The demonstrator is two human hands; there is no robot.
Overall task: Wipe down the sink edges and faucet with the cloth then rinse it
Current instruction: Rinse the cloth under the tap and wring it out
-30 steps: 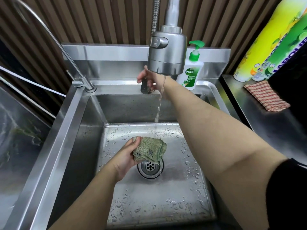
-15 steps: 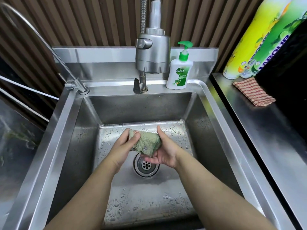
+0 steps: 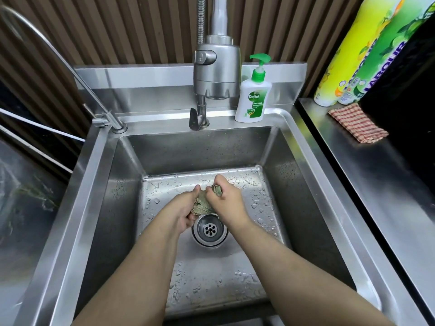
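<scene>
Both my hands hold the green cloth (image 3: 203,203) in a closed grip, left hand (image 3: 186,211) and right hand (image 3: 227,198), at 12 o'clock from the drain (image 3: 210,229).

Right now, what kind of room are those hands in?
Most likely a kitchen or wash-up corner. It has a deep steel sink, a tall spray faucet over it, and a pump bottle of hand wash on the back ledge.
</scene>
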